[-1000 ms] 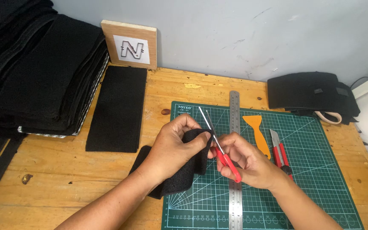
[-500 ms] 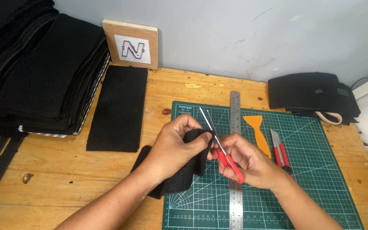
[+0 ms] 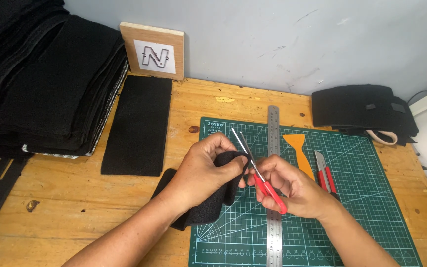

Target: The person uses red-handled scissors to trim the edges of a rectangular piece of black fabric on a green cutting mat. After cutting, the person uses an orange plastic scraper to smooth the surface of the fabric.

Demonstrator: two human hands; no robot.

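Note:
My left hand [image 3: 206,170] grips a folded piece of black felt-like fabric [image 3: 206,202] and lifts its edge over the left part of a green cutting mat [image 3: 371,198]. My right hand [image 3: 297,185] holds small red-handled scissors [image 3: 260,173]. Their blades are slightly parted and point up and left, right at the fabric's edge beside my left fingertips. A steel ruler [image 3: 274,133] lies upright on the mat under my right hand.
An orange plastic scraper [image 3: 300,151] and a red utility knife [image 3: 324,173] lie on the mat to the right. A black fabric strip [image 3: 139,123] lies on the wooden table, with a tall stack of black sheets [image 3: 45,84] at left. A wooden sign block [image 3: 153,52] leans on the wall; black items [image 3: 362,106] sit far right.
Both hands stay nearly where they were. The scissors have shifted slightly along the fabric's edge; the fabric is held the same way.

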